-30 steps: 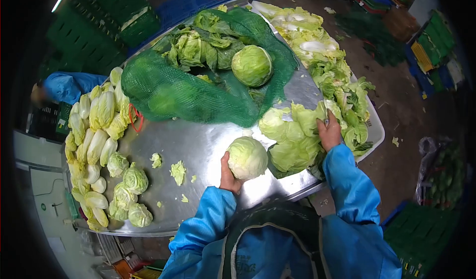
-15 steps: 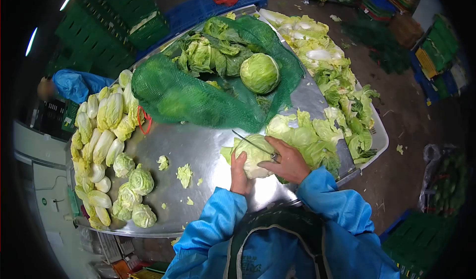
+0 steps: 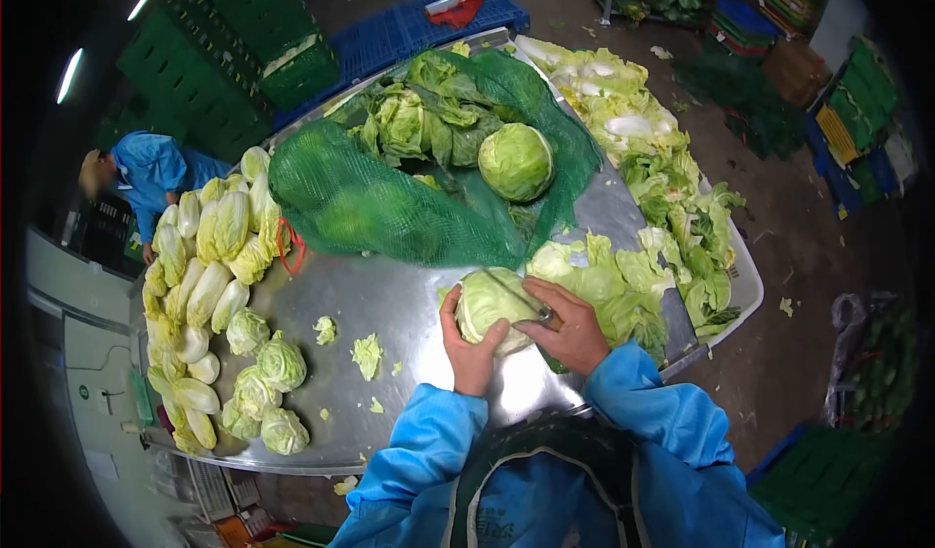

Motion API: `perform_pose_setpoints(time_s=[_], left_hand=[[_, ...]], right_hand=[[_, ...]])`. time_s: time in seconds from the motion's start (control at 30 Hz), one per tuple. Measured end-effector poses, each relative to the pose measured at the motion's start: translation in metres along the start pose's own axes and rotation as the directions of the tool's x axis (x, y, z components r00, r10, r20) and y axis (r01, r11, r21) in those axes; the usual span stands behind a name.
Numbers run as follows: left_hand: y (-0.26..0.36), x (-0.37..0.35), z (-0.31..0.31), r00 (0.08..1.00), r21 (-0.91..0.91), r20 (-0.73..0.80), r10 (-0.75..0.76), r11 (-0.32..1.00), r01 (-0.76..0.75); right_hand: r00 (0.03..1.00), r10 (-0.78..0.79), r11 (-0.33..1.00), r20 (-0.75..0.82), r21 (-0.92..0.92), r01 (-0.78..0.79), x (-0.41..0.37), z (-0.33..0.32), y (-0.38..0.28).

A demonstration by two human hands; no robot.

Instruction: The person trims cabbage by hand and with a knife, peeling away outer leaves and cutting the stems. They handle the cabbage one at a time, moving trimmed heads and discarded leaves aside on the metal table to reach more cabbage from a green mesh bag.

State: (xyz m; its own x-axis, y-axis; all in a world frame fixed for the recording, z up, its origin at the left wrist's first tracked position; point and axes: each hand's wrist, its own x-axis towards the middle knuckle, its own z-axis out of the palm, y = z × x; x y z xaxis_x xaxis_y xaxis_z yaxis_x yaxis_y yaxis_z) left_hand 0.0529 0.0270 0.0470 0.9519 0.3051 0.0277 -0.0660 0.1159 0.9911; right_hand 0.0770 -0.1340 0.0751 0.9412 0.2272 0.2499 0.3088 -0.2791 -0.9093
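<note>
1. The room holds stacked green plastic crates (image 3: 180,75) and a brushed-metal counter (image 3: 336,300); beyond its left side stands a person in a blue smock (image 3: 151,173).
2. On the counter, elongated pale-yellow cabbages (image 3: 222,228) line the left side, with small round green heads (image 3: 282,365) beside them. A green mesh sack (image 3: 375,225) lies across the far part, a larger round green cabbage (image 3: 516,162) resting on its netting.
3. Loose pale-green leaves (image 3: 614,295) lie just beyond the right hand (image 3: 577,336), near a leaf-filled white plastic tub (image 3: 750,280).
4. A pale-green round cabbage (image 3: 487,304) is between both hands, above the near part of the counter. The left hand (image 3: 469,358) cups it, fingers spread round its side and thumb across its near face.
5. The right hand's fingers are bent round a slim dark blade-like tool (image 3: 521,292), blurred where it crosses the cabbage.
6. The step in hand looks like working the tool at the outer leaves; a controlled stroke calls for a firm left hold and a thumb clear of the edge.
7. The cabbage is nearly round, without a clear long axis; I cannot tell where its stem end points. The tool's long axis slants from the right fingers towards the far left.
</note>
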Motion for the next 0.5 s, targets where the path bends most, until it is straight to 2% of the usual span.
perform_pose_setpoints(time_s=[0.07,0.1,0.17,0.3,0.37,0.4,0.47,0.5], left_hand=[[-0.001,0.003,-0.005,1.0,-0.005,0.007,0.018,1.0,-0.018],[-0.003,0.003,-0.007,0.999,0.025,0.01,0.046,0.999,-0.047],[-0.006,0.004,-0.01,0.997,0.054,0.015,0.076,0.996,-0.077],[-0.008,0.006,-0.013,0.985,0.19,0.024,0.17,0.967,-0.171],[-0.007,0.008,-0.017,0.976,0.249,0.039,0.216,0.944,-0.219],[-0.005,0.009,-0.019,0.962,0.285,0.066,0.265,0.919,-0.273],[-0.001,0.009,-0.021,0.945,0.319,0.095,0.313,0.89,-0.327],[0.006,0.009,-0.021,0.97,0.199,0.042,0.241,0.949,-0.245]], right_hand=[[0.997,0.062,0.966,0.04,0.25,-0.07,-0.001,0.001,0.01],[0.998,0.057,0.965,0.037,0.253,-0.065,0.0,0.0,0.011],[0.968,0.203,0.816,0.148,0.521,-0.251,0.002,-0.005,0.01],[0.949,0.265,0.806,0.169,0.502,-0.315,0.002,-0.017,0.003],[0.832,0.492,0.656,0.257,0.519,-0.548,0.002,-0.026,0.008],[0.834,0.49,0.658,0.255,0.52,-0.545,0.002,-0.031,0.012],[0.681,0.73,0.558,0.052,0.529,-0.639,0.005,-0.039,0.026],[0.683,0.729,0.559,0.052,0.531,-0.637,0.004,-0.047,0.04]])
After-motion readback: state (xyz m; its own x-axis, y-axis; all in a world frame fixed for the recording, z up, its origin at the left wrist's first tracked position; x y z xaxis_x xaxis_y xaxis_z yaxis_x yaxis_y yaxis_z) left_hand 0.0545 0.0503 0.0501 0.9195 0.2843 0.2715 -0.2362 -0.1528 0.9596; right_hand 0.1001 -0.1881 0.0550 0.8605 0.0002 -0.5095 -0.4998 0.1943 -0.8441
